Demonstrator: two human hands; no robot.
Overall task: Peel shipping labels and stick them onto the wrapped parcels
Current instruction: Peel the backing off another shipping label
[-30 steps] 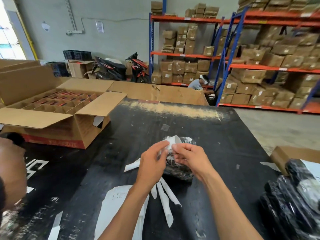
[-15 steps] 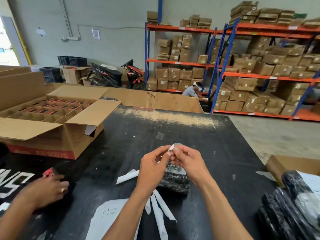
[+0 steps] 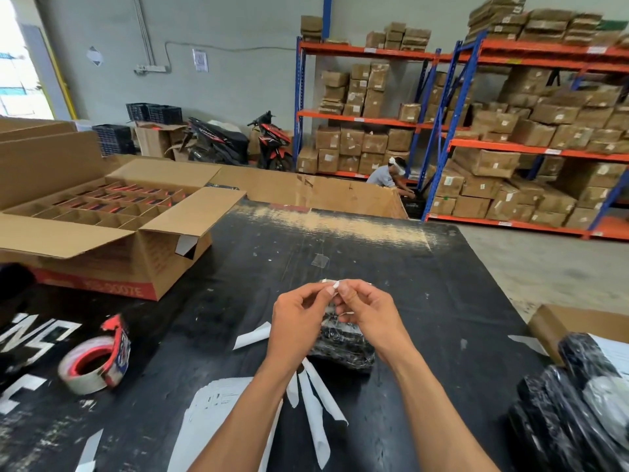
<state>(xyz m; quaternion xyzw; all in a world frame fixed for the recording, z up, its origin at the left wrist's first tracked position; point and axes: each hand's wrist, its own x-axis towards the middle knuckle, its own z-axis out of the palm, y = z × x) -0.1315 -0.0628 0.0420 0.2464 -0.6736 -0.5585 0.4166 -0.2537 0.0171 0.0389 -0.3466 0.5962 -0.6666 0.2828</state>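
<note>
Fingers (image 3: 335, 287) of both hands pinch label (image 3: 331, 283) (small, white) above parcel (image 3: 343, 345).

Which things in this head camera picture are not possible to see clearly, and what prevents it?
- Label: mostly covered by the left hand and right hand; print unreadable.
- Wrapped parcel: top hidden behind both hands.
- Label sheet: print too small, partly under the left forearm.
- Black parcels: cut off by the right edge.
- Box lettering: blurred.
</note>
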